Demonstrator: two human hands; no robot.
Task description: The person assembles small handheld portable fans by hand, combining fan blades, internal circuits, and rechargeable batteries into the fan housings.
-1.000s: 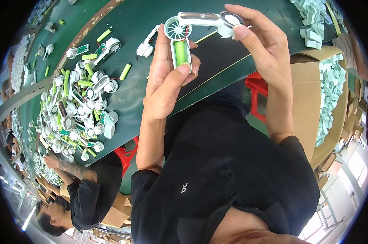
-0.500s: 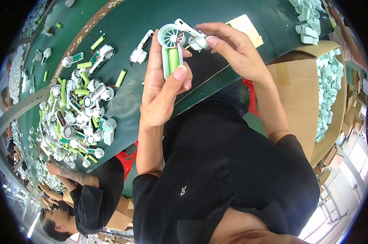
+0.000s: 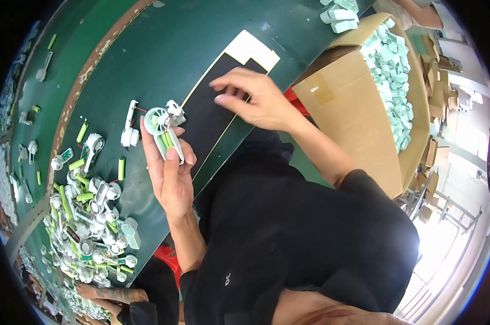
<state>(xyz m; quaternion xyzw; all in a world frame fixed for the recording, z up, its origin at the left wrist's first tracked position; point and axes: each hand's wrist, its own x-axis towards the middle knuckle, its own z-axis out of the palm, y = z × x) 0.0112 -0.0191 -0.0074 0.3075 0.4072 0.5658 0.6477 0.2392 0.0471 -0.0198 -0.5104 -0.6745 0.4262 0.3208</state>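
My left hand (image 3: 175, 181) is closed on a mint-green handheld fan housing (image 3: 157, 120), its round spoked head pointing away from me. A light-green cylindrical battery (image 3: 166, 140) lies in the housing's handle, under my left thumb. Beside the round head hangs a white motor piece (image 3: 175, 112), joined by thin red wires. My right hand (image 3: 258, 100) hovers above a black mat (image 3: 204, 111), thumb and fingers apart, with nothing visible between them; its fingertips are slightly blurred. Just left of my left hand, a white fan assembly (image 3: 130, 130) lies on the green table.
A heap of fan parts and batteries (image 3: 93, 216) covers the table's left side. A yellowish paper sheet (image 3: 247, 47) lies at the mat's far end. To the right stands a cardboard box (image 3: 348, 119) of mint-green shells (image 3: 390, 81). A co-worker's arm (image 3: 112, 293) shows at lower left.
My right hand has let go of the white motor piece and moved away from the housing. My left hand still holds the housing. The whole view has shifted, with the box now nearer the middle.
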